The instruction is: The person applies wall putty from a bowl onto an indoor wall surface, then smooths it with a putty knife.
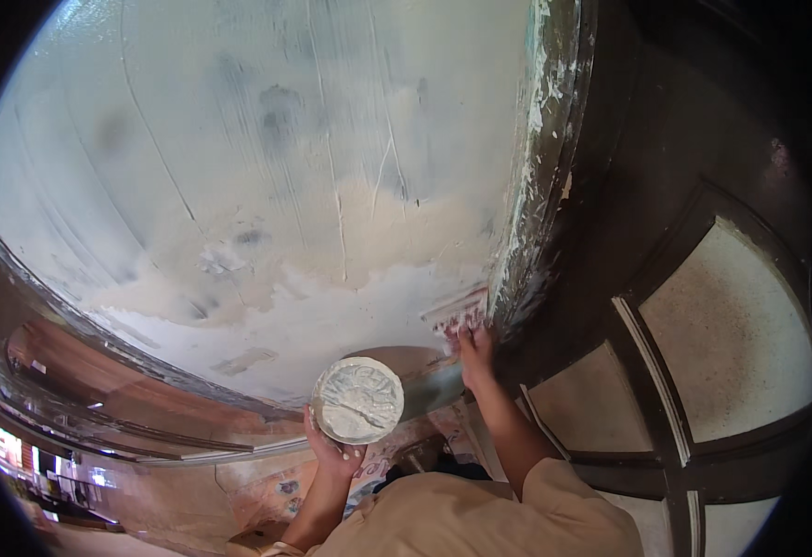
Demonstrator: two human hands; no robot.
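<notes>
My left hand (pixel 333 452) holds up a round flat plate (pixel 358 399) smeared with white putty, just below the wall. My right hand (pixel 475 356) grips a wide putty knife (pixel 458 313) and presses its blade against the lower part of the wall (pixel 266 158), right beside the dark door frame (pixel 540 186). The wall is patchy: grey-blue above, cream in the middle, fresh white putty in a band near the bottom. Both forearms rise from my beige shirt at the lower edge.
A dark wooden door (pixel 703 306) with frosted glass panes fills the right side. A dark skirting strip (pixel 99 371) runs along the wall's foot at left. Reddish floor (pixel 183 501) shows below, with small objects at the far lower left.
</notes>
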